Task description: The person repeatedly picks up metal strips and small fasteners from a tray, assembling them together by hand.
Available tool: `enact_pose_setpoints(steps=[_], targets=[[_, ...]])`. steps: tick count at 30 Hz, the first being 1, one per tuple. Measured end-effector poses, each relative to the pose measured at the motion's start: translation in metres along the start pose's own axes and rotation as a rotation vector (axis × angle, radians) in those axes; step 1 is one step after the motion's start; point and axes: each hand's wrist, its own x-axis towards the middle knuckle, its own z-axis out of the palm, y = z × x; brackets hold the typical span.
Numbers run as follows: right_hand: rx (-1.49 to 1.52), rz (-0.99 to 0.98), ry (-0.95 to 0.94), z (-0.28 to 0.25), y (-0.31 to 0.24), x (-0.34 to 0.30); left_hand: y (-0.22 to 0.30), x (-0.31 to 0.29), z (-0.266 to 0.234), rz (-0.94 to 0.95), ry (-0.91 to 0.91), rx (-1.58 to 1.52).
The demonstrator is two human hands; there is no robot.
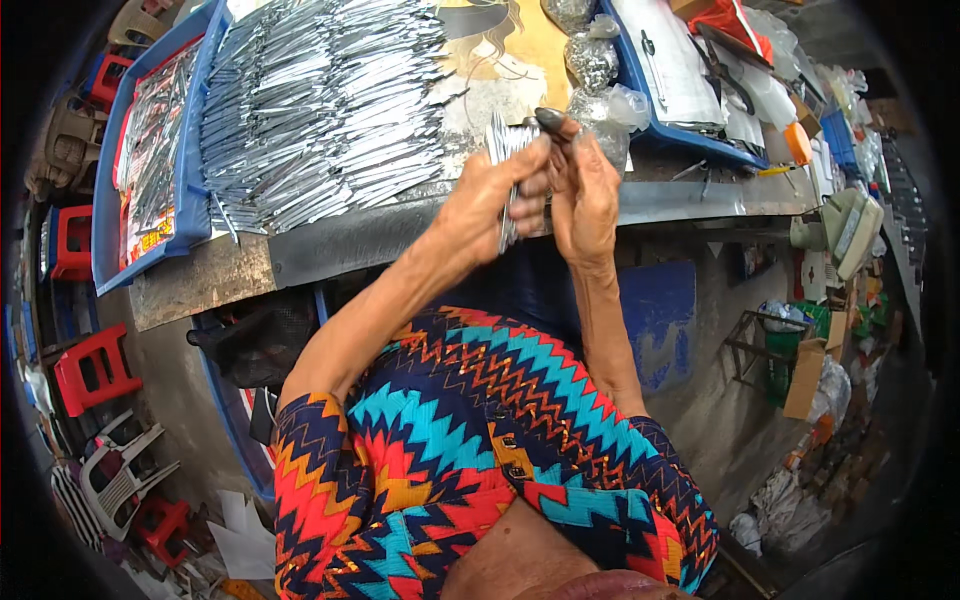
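Observation:
My left hand (505,185) is wrapped round a bundle of thin, shiny metal pieces (508,145), held upright over the table's near edge. Close against it, my right hand (585,190) has its fingers drawn together, with dark coverings on the thumb and fingertip. Whatever lies between those right fingertips is too small or hidden to make out. To the left of my hands, a broad layer of similar narrow metal pieces (330,110) covers the tabletop in overlapping rows. Their exact kind cannot be told.
A blue tray (188,140) of metal pieces stands at the left table edge. Another blue tray (690,145) sits at the right, near clear bags of small parts (592,62). Red stools (95,370) and a pale plastic chair (120,470) stand on the floor at left.

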Motion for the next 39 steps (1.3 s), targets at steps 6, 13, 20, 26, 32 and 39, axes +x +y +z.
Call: enact_pose_setpoints(steps=[6,13,20,26,32,39], targets=[[-0.176,-0.087,0.054,-0.012,-0.008,0.004,0.023,0.036,-0.008,0.004,-0.033,0.044],[-0.492,-0.145,0.094,-0.014,-0.005,0.003,0.041,0.069,-0.019,0.034,0.045,0.067],[-0.577,-0.127,0.129,-0.023,-0.006,-0.001,0.056,0.112,-0.017,0.174,0.159,0.644],[-0.675,-0.171,0.107,-0.034,-0.004,-0.004,0.048,0.143,-0.032,0.652,0.357,1.846],[-0.723,-0.167,0.112,-0.041,-0.004,-0.005,0.035,0.153,-0.042,0.973,0.376,2.238],[-0.787,-0.097,0.109,-0.05,-0.003,-0.001,0.033,0.155,-0.048,0.892,0.293,2.172]])
